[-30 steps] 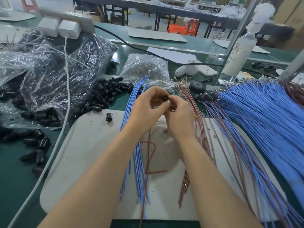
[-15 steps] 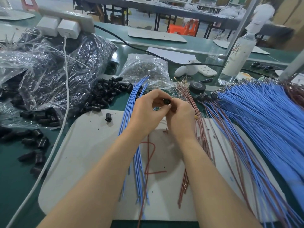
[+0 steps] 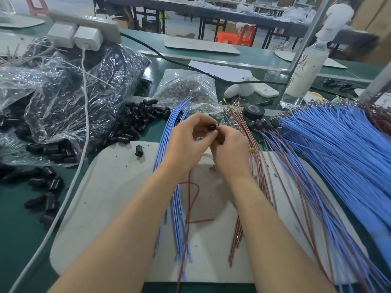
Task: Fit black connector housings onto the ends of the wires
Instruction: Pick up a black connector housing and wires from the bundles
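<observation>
Not much has moved since half a second back: our hands sit a touch higher, same pinch as before. Our left hand grips the black connector housing between thumb and forefinger, above the far edge of the white board, open round end facing us. Our right hand has its fingers curled, tips pinching the housing's near side; we can't tell whether a wire end is in there. A thin red wire loops on the board and runs up under our wrists.

Containers: the big crinkly clear bag on the left is stuffed with black housings, and a loose pile spills beside it onto the green mat. The smaller clear bag holds tiny shiny bits, too small to identify.

One stubby housing stands alone on the board. Smooth blue wires and brown wires lie in straight bunches, with a fat blue bundle fanning out on the right. A roll of matte black tape lies flat behind them.
</observation>
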`<state>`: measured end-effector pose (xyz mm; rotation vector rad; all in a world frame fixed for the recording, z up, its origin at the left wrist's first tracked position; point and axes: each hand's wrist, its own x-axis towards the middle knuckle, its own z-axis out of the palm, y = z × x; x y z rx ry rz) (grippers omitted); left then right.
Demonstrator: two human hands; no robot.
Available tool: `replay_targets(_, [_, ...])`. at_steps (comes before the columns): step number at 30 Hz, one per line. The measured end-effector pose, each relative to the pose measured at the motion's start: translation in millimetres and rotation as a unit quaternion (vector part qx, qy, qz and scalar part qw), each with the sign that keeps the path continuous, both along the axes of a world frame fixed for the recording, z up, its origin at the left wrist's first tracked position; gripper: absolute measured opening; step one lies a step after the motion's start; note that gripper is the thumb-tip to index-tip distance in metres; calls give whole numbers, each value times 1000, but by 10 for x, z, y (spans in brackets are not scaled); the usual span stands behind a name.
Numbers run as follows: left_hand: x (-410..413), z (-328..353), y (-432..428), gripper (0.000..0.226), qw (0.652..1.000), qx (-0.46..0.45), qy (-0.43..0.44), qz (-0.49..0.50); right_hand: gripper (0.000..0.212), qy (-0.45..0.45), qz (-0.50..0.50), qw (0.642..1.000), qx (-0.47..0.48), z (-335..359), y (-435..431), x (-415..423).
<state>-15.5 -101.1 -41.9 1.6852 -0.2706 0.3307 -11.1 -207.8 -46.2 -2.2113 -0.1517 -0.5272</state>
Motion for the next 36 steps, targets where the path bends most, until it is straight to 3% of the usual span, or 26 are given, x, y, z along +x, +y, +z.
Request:
replay_targets(7, [8, -12, 12, 20, 999, 29, 3, 31, 26, 37, 19, 998, 38, 95, -19, -23])
replay_targets(10, [2, -17, 34, 25, 996, 66, -13, 62, 26, 0, 44, 996, 82, 174, -10, -60])
replay_targets(14, [-12, -41, 25, 27, 993, 94, -33, 68, 18, -34, 66, 996, 40, 165, 42, -86])
replay_targets(21, [12, -81, 29, 12, 963, 217, -27, 157, 11, -104, 41, 993, 38, 147, 110, -115])
replay_targets(36, [-46, -19, 39, 23, 975, 162, -62, 138, 12, -120, 69, 990, 24, 134, 99, -121])
